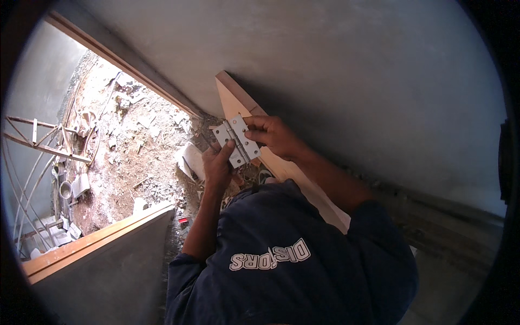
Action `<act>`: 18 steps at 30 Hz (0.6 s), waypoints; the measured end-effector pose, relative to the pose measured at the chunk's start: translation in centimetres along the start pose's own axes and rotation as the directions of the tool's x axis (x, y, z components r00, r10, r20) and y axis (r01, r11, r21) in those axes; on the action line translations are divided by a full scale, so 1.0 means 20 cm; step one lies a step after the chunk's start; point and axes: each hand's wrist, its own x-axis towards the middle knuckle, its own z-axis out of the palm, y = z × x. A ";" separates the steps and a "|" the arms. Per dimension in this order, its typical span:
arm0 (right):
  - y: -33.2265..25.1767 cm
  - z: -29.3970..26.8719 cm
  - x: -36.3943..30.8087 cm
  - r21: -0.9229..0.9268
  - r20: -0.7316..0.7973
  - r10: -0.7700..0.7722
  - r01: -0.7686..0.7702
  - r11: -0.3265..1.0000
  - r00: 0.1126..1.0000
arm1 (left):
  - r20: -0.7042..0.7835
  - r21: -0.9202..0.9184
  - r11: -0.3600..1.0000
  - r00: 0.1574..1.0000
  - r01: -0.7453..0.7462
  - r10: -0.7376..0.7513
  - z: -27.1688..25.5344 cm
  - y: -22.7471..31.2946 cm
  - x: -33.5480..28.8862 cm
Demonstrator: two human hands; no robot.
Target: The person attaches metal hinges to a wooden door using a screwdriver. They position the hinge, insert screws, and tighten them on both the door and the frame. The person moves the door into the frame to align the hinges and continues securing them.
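A silvery butt hinge (236, 142), opened out flat with several screw holes in its leaves, is held between both hands in front of my chest. My left hand (217, 166) grips its lower left part, the thumb lying across the leaf near the knuckle. On the other side my right hand (273, 135) pinches the right leaf, fingers closed on its edge. Behind the hinge and under my right forearm a pale wooden door or board (230, 97) stands on edge, leaning along the wall.
A grey plastered wall (352, 65) rises on the right. To the left, a doorway with a wooden frame (119, 59) opens onto rubble-strewn ground (141, 162). A wooden jamb (97, 241) runs at lower left. A metal lattice piece (43, 141) and a bucket (65, 189) are outside.
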 end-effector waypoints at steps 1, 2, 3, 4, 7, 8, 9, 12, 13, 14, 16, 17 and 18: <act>0.02 -0.02 0.01 0.004 -0.019 0.015 -0.015 1.000 1.000 | 0.005 0.025 1.000 1.000 0.019 -0.019 0.01 -0.01 0.01; 0.05 -0.05 0.02 0.008 -0.037 0.030 -0.030 1.000 0.999 | 0.008 0.049 0.998 0.999 0.037 -0.037 0.02 -0.01 0.03; 0.07 -0.07 0.03 -0.029 -0.058 0.021 -0.023 0.999 0.998 | 0.009 0.071 0.996 0.999 0.052 -0.052 0.04 -0.01 0.04; 0.10 -0.09 0.04 -0.067 -0.077 0.012 -0.017 0.998 0.997 | -0.014 0.095 0.994 0.999 0.048 -0.047 0.06 -0.02 0.06; 0.18 -0.13 0.07 -0.155 -0.141 -0.008 -0.014 0.988 0.990 | -0.081 0.177 0.982 0.995 0.064 -0.050 0.11 -0.07 0.09; 0.22 -0.14 0.08 -0.181 -0.165 -0.014 -0.016 0.983 0.986 | -0.102 0.211 0.974 0.993 0.086 -0.066 0.13 -0.09 0.11; 0.28 -0.17 0.09 -0.200 -0.189 -0.001 -0.037 0.979 0.982 | -0.119 0.243 0.963 0.989 0.113 -0.086 0.14 -0.11 0.12; 0.36 -0.22 0.10 -0.333 -0.240 -0.028 -0.055 0.941 0.970 | -0.107 0.120 0.984 0.987 0.132 -0.119 0.16 -0.24 0.18; 0.35 -0.23 0.09 -0.430 -0.245 -0.079 -0.035 0.902 0.966 | -0.121 0.141 0.980 0.985 0.142 -0.125 0.16 -0.26 0.19; 0.33 -0.24 0.09 -0.522 -0.245 -0.130 -0.018 0.852 0.961 | -0.134 0.162 0.975 0.982 0.152 -0.131 0.17 -0.28 0.20; 0.31 -0.24 0.08 -0.552 -0.270 -0.181 0.002 0.834 0.946 | -0.150 0.175 0.973 0.981 0.152 -0.126 0.20 -0.29 0.21; 0.30 -0.24 0.08 -0.566 -0.282 -0.206 0.011 0.824 0.937 | -0.161 0.166 0.976 0.980 0.141 -0.114 0.22 -0.30 0.21; 0.30 -0.24 0.08 -0.597 -0.274 -0.206 0.001 0.802 0.939 | -0.173 0.159 0.979 0.980 0.127 -0.099 0.23 -0.30 0.22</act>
